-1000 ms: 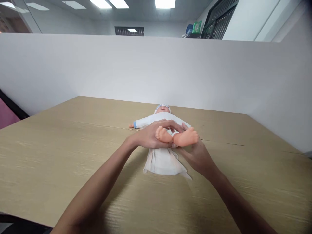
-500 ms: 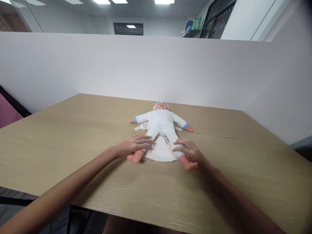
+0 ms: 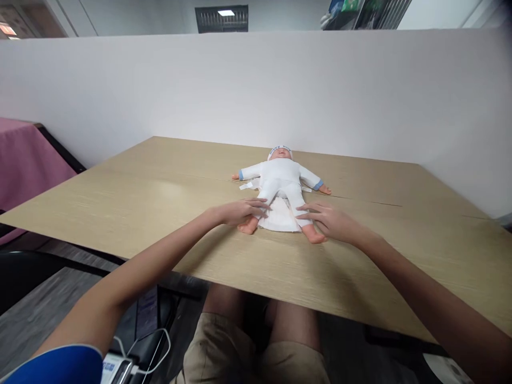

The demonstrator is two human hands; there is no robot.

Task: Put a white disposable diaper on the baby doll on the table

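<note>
A baby doll [image 3: 280, 175] in a white suit with blue cuffs and a printed cap lies on its back, head toward the far wall, arms spread and legs apart. Beneath its hips and between its legs is a spread-out white diaper [image 3: 279, 216], its tabs showing at both sides of the waist. My left hand [image 3: 244, 210] rests over the doll's leg on the left, fingers stretched toward the diaper. Over the leg on the right lies my right hand [image 3: 326, 220], its fingers also extended and apart. Neither hand is closed round anything.
The doll lies on a wooden table [image 3: 160, 202] with a white partition wall [image 3: 180, 90] behind it. At the left are a pink cloth [image 3: 32, 160] and a black chair [image 3: 36, 272]. A white cable [image 3: 162, 346] and a small device [image 3: 116, 369] sit below the table edge.
The camera view has tilted down, bringing the lap and the chair into sight. Both hands stay at the doll's legs, with little visible change in their pose.
</note>
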